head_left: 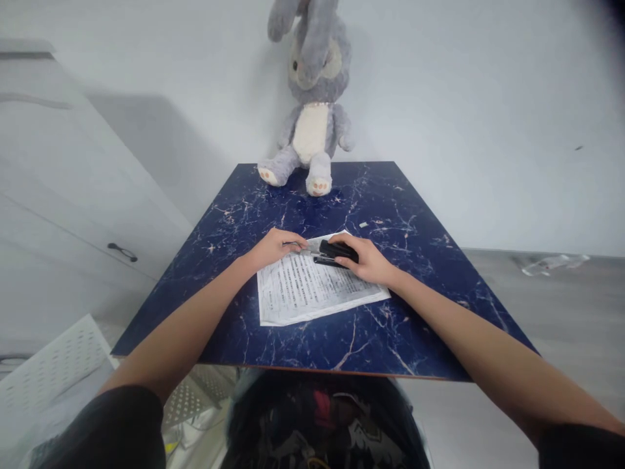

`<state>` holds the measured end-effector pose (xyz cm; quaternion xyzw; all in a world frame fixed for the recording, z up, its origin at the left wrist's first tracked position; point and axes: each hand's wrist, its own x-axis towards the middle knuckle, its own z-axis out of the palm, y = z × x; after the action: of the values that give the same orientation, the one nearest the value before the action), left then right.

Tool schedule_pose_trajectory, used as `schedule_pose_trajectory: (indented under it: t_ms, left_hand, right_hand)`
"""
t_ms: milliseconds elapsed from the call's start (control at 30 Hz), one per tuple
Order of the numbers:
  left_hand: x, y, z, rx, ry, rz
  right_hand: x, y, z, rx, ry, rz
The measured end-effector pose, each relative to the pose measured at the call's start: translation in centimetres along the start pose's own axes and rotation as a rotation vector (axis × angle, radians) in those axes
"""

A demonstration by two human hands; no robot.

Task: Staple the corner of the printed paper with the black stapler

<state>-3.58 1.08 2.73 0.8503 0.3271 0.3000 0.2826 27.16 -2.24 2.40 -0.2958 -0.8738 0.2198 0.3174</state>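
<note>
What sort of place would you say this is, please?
Probably a room at home: a plush rabbit sits on the blue marble-patterned table, and what looks like a white cabinet stands to the left.

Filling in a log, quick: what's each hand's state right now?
Left hand: fingers bent near the stapler; whether it grips anything cannot be told.
Right hand: closed, holding the stapler.

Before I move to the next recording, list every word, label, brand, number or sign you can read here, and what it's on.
No text can be read.
Printed paper: lines of print, too small and blurred to read.
Black stapler: no lettering that I can make out.
Dark clothing: red and pale markings, too blurred to tell whether they are letters.
</note>
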Motion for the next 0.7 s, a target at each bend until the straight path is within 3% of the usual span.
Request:
schedule_pose_trajectory:
  t_ms: [333, 533, 700]
  left_hand:
    - [1.3, 1.0, 4.2, 0.063, 0.121, 0.018]
    - [1.3, 1.2, 3.8, 0.104, 0.117, 0.059]
    - [1.1, 0.8, 2.3, 0.278, 0.031, 0.097]
  right_hand:
    - [0.2, -0.7, 1.2, 0.033, 0.044, -0.059]
    - [0.3, -1.8, 1.6, 0.026, 0.041, -0.022]
    - [0.7, -2.7, 0.9, 0.059, -0.061, 0.031]
